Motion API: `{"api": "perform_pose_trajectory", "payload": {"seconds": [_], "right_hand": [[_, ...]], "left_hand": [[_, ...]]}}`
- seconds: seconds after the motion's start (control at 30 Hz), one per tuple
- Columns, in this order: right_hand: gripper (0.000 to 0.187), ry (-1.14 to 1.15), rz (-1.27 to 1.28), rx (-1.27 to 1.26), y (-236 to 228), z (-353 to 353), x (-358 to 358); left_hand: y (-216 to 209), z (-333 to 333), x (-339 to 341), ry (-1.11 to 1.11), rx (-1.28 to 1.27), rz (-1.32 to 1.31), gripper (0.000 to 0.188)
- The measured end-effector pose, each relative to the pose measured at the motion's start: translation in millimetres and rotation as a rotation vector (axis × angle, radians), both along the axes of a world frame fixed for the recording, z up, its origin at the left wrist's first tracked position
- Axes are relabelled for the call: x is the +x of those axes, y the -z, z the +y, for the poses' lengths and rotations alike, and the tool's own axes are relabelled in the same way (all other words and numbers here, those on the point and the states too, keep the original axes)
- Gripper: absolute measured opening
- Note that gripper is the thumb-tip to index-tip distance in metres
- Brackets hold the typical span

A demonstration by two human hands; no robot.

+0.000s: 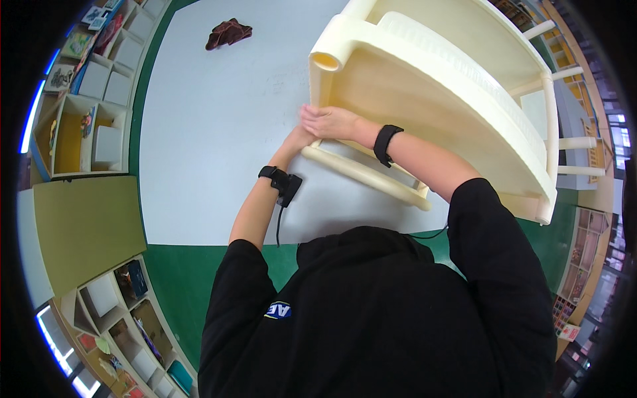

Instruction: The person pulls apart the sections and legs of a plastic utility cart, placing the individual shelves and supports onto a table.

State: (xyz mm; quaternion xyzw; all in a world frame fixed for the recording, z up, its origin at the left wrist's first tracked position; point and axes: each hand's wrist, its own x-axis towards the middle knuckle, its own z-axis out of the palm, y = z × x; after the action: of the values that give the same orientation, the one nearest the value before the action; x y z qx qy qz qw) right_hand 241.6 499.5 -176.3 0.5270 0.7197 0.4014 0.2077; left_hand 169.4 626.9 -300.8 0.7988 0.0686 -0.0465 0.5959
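Both hands meet at the near edge of a cream plastic chair [431,99] that lies tipped on its side on a white surface [212,132]. The right hand [330,122] lies flat, its fingers stretched leftward, pressed on the chair's edge where the seat panel meets a leg. The left hand [300,137] reaches up beneath it and is mostly covered by the right one, so I cannot tell whether its fingers are curled round anything or simply pushed against the plastic. The two hands touch or overlap at this spot.

Each wrist carries a black band: the right wristband [386,144] is a plain strap, while the left wristband [279,180] bears a small black box with a thin cable [278,225] hanging down from it. Both sleeves are black, as is the hooded top [371,312] filling the lower part of the view.

One round chair leg [365,176] runs just below the hands, from left to lower right, resting on the surface. Another hollow leg [326,58] shows its open end above the hands. The chair's curved back stretches away to the right.

Well apart, near the far edge of the surface, lies a crumpled brown cloth [227,32]. Green floor [179,278] borders the surface. White cubby shelves [93,93] with coloured items stand on the left, and more shelves [133,318] sit at lower left.
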Motion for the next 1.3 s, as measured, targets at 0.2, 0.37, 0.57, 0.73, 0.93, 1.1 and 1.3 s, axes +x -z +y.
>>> {"api": "perform_pose_trajectory", "payload": {"seconds": [0.2, 0.37, 0.57, 0.73, 0.93, 1.1, 1.3], "right_hand": [[0.008, 0.059, -0.055, -0.090, 7, -1, 0], [0.004, 0.014, -0.017, -0.070, 8, -1, 2], [0.005, 0.029, -0.082, -0.057, 6, -3, -1], [0.005, 0.048, -0.013, -0.099, 4, -2, -5], [0.008, -0.060, 0.137, -0.048, -7, -2, -7], [0.007, -0.012, 0.445, -0.129, -20, -13, -17], [0.028, 0.212, 1.084, -0.455, -4, -32, -62]], "left_hand": [[-16, -1, -5, 0.024, -0.041, 0.274, 0.037], [-23, -1, -9, 0.059, 0.134, 0.258, 0.039], [-40, -4, -30, 0.172, 0.248, 0.431, 0.044], [-37, 7, -69, 0.090, 0.341, 0.355, 0.044], [-30, 54, -117, -0.077, 0.316, 0.318, 0.043], [-74, 86, -130, -0.242, 0.363, 0.235, 0.033], [-54, 168, -129, -0.297, 0.390, 0.110, 0.028]]}}
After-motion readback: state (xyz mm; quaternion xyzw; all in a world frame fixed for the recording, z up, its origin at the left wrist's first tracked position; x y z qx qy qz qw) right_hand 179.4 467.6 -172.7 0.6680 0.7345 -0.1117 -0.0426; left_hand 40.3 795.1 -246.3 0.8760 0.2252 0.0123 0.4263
